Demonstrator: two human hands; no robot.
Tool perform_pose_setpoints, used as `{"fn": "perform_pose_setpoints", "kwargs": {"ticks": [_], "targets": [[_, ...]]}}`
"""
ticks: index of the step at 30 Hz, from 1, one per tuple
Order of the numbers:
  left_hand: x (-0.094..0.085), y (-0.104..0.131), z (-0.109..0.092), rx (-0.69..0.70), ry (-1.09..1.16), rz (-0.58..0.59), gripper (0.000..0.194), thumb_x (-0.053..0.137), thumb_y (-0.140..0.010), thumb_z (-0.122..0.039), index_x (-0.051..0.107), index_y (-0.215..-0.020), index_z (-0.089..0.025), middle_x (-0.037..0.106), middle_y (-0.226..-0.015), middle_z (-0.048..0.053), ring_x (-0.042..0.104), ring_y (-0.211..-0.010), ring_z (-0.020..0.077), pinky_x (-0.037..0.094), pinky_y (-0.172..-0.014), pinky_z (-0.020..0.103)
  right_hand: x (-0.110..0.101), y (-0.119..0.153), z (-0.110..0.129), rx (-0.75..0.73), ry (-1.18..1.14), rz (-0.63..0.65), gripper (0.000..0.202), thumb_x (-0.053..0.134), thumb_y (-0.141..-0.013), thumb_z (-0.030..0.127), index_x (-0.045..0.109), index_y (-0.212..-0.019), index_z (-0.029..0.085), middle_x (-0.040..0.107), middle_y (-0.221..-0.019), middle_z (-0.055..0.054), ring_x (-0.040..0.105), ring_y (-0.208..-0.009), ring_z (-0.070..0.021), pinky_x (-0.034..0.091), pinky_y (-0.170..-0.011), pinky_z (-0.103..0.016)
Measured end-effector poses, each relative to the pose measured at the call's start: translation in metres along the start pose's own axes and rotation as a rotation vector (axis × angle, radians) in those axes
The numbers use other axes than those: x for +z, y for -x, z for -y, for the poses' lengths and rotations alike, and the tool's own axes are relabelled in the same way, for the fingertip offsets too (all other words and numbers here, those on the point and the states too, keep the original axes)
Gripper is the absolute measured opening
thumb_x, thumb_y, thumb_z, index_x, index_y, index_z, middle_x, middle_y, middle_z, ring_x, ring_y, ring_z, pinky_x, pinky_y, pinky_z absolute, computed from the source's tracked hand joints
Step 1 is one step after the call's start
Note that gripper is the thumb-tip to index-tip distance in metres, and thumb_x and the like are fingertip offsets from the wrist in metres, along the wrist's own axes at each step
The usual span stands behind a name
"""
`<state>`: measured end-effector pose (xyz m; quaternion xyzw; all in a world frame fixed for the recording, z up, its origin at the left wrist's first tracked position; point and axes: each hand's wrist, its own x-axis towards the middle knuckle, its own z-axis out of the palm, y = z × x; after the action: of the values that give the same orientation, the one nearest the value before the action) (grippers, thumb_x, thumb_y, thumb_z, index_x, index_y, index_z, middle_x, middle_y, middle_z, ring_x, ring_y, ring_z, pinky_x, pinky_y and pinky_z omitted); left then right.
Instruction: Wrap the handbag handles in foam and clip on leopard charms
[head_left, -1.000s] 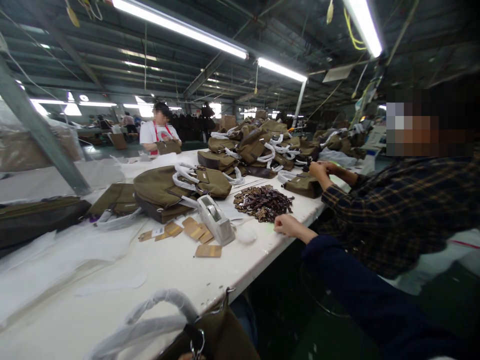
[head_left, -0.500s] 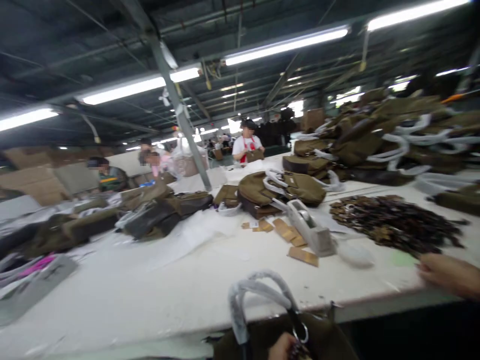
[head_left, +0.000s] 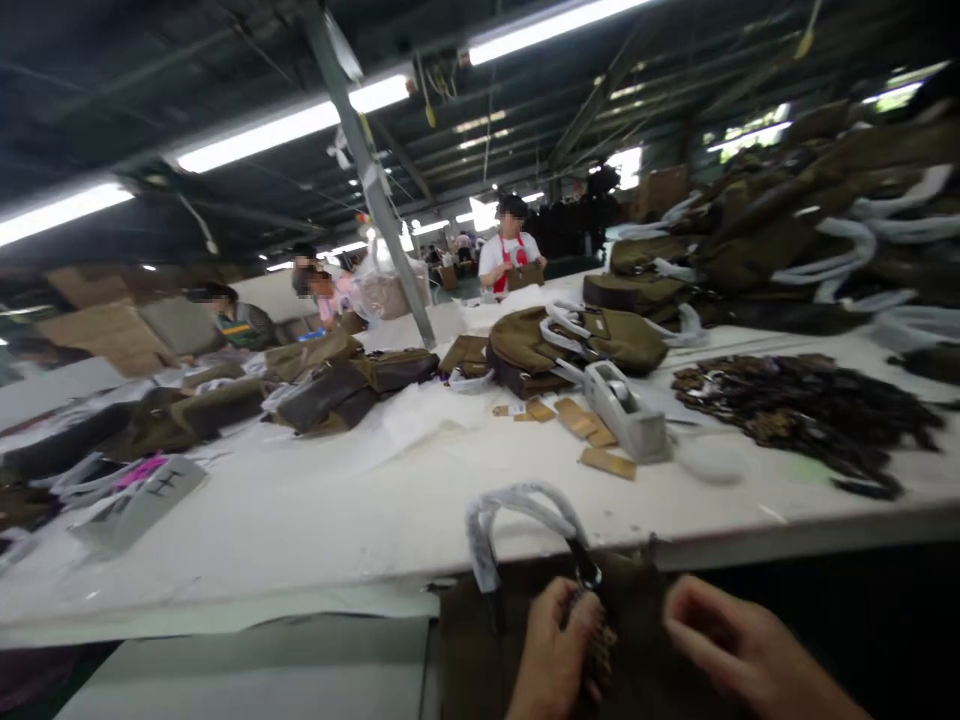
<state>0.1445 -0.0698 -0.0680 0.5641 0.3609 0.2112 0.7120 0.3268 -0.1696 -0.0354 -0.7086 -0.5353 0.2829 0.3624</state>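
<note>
An olive-brown bag (head_left: 637,640) hangs at the table's front edge, its handles (head_left: 525,500) wrapped in white padding and standing up in an arch. Beside the metal ring at the handle's base, my left hand (head_left: 559,640) is closed on a bunch of small brass-coloured metal pieces (head_left: 600,640). To the right, my right hand (head_left: 720,630) is in front of the bag, its fingers curled with thumb and fingertips near each other. Whether anything is between them is too blurred to tell.
On the white table (head_left: 300,520) are a grey tape dispenser (head_left: 630,415), brown cards (head_left: 607,462), a dark pile of straps (head_left: 802,410) and several bags (head_left: 532,350). Bags are heaped at the right. A person in a red apron (head_left: 510,255) stands beyond the table.
My right hand has moved left from beside the strap pile to the front of the bag. More of my left hand now shows, and the view has tilted down.
</note>
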Motion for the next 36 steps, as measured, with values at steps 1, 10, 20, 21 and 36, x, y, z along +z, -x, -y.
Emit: {"fn": "perform_pose_setpoints", "kwargs": {"ticks": [1, 10, 20, 21, 36], "targets": [[0.000, 0.003, -0.003, 0.019, -0.014, 0.007, 0.049, 0.052, -0.085, -0.065, 0.055, -0.094, -0.017, 0.057, -0.073, 0.000, 0.052, -0.048, 0.0094, 0.035, -0.036, 0.017, 0.008, 0.009, 0.004, -0.001, 0.022, 0.056, 0.019, 0.053, -0.089, 0.027, 0.057, -0.074, 0.017, 0.058, -0.066, 0.001, 0.053, -0.061, -0.0113, 0.042, -0.056, -0.021], [-0.001, 0.009, -0.001, 0.009, -0.106, -0.086, 0.051, 0.049, -0.086, -0.067, 0.058, -0.090, -0.017, 0.052, -0.070, -0.003, 0.050, -0.044, 0.0086, 0.035, -0.035, 0.018, 0.028, 0.026, 0.019, 0.012, 0.236, 0.182, 0.009, 0.050, -0.081, 0.014, 0.050, -0.074, 0.019, 0.056, -0.069, 0.003, 0.048, -0.061, -0.0108, 0.033, -0.059, -0.024], [0.005, 0.015, 0.006, 0.102, -0.003, -0.101, 0.056, 0.051, -0.083, -0.068, 0.063, -0.100, -0.016, 0.063, -0.092, 0.007, 0.058, -0.074, 0.0171, 0.048, -0.061, 0.025, 0.043, -0.020, 0.049, -0.181, 0.085, 0.043, 0.016, 0.051, -0.093, 0.033, 0.065, -0.094, 0.024, 0.062, -0.095, -0.004, 0.062, -0.084, -0.0173, 0.047, -0.077, -0.028], [0.006, 0.013, 0.010, 0.083, 0.069, -0.115, 0.056, 0.054, -0.082, -0.068, 0.063, -0.102, -0.017, 0.064, -0.091, 0.008, 0.060, -0.079, 0.0198, 0.050, -0.065, 0.028, 0.053, -0.028, 0.048, -0.195, 0.080, 0.040, 0.016, 0.052, -0.092, 0.033, 0.066, -0.094, 0.024, 0.063, -0.096, -0.004, 0.062, -0.085, -0.0184, 0.048, -0.078, -0.029], [-0.007, 0.016, -0.011, 0.088, -0.047, -0.108, 0.044, 0.067, -0.079, -0.055, 0.063, -0.095, -0.014, 0.059, -0.076, 0.001, 0.048, -0.055, 0.0092, 0.037, -0.044, 0.018, 0.047, -0.028, 0.035, 0.097, -0.511, 0.101, 0.038, 0.054, -0.088, 0.057, 0.059, -0.090, 0.019, 0.059, -0.069, 0.000, 0.052, -0.055, -0.0118, 0.041, -0.048, -0.022]]}}
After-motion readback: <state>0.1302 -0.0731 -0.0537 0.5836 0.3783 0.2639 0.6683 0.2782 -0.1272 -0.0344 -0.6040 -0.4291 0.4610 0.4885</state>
